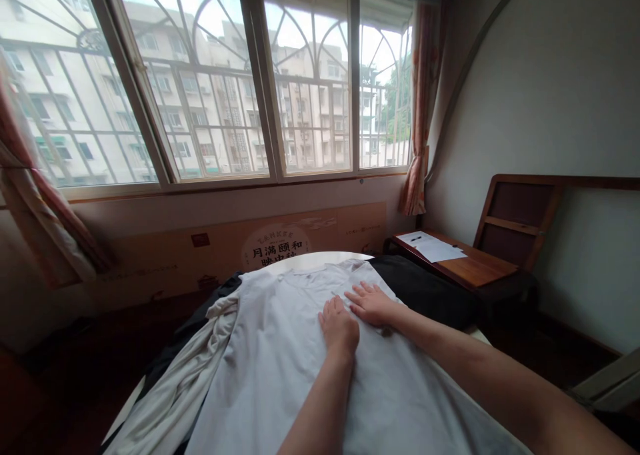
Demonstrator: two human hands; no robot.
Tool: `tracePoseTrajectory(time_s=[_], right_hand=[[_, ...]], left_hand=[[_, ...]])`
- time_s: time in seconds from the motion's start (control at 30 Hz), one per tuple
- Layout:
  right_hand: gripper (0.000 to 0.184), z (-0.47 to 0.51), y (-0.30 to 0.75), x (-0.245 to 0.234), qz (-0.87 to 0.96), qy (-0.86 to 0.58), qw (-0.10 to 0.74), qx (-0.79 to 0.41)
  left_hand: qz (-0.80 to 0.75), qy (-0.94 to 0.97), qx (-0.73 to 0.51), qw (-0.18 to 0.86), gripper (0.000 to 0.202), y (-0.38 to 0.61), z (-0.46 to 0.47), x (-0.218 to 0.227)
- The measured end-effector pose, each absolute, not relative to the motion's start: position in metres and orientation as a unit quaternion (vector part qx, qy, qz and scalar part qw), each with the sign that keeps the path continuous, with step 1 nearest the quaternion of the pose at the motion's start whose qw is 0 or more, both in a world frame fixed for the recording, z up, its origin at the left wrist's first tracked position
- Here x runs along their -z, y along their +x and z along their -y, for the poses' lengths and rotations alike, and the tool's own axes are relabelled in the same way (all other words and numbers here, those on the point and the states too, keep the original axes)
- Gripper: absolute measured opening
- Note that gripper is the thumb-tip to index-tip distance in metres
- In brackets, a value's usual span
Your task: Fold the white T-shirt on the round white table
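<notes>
A white T-shirt [280, 361] lies spread out in front of me, its neckline at the far end. My left hand [339, 325] rests on its upper middle, fingers stretched forward over the cloth. Just right of it, my right hand [371, 303] lies flat near the shirt's right shoulder, fingers spread and pointing left. Neither hand grips anything. Along the left side runs a bunched pale garment [185, 368], and black cloth [420, 285] spreads beneath and beyond the shirt on the right. A white rounded edge [320, 261] shows behind the neckline.
At the right stands a low wooden table [485, 268] with paper sheets [433, 247] and a pen [416, 238] on it. A printed cardboard panel [345, 231] leans below the barred window [215, 108]. Curtains [417, 161] hang at both sides.
</notes>
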State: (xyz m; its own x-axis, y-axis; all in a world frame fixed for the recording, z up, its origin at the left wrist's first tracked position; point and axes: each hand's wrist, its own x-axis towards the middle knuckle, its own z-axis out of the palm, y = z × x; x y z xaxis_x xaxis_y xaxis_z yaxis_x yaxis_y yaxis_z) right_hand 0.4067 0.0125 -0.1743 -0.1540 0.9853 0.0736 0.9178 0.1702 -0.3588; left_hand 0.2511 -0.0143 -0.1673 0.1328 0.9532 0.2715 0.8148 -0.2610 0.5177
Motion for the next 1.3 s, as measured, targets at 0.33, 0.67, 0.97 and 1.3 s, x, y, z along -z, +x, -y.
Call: tracePoseTrajectory(time_s=[0.33, 0.67, 0.97, 1.3], right_hand=[[0.065, -0.059, 0.349, 0.157, 0.569, -0.679, 0.413, -0.213], [0.068, -0.058, 0.331, 0.189, 0.503, -0.544, 0.559, -0.372], [0.063, -0.057, 0.345, 0.183, 0.391, -0.447, 0.638, -0.49], [0.04, -0.049, 0.343, 0.175, 0.144, -0.303, 0.751, -0.568]], left_hand=[[-0.599, 0.55, -0.535, 0.23, 0.051, 0.226, -0.011, 0.161], [-0.592, 0.538, -0.56, 0.215, 0.052, 0.219, -0.013, 0.161], [-0.495, 0.598, -0.624, 0.093, 0.042, 0.209, -0.009, 0.067], [-0.744, 0.572, -0.345, -0.025, 0.032, 0.052, -0.069, 0.015]])
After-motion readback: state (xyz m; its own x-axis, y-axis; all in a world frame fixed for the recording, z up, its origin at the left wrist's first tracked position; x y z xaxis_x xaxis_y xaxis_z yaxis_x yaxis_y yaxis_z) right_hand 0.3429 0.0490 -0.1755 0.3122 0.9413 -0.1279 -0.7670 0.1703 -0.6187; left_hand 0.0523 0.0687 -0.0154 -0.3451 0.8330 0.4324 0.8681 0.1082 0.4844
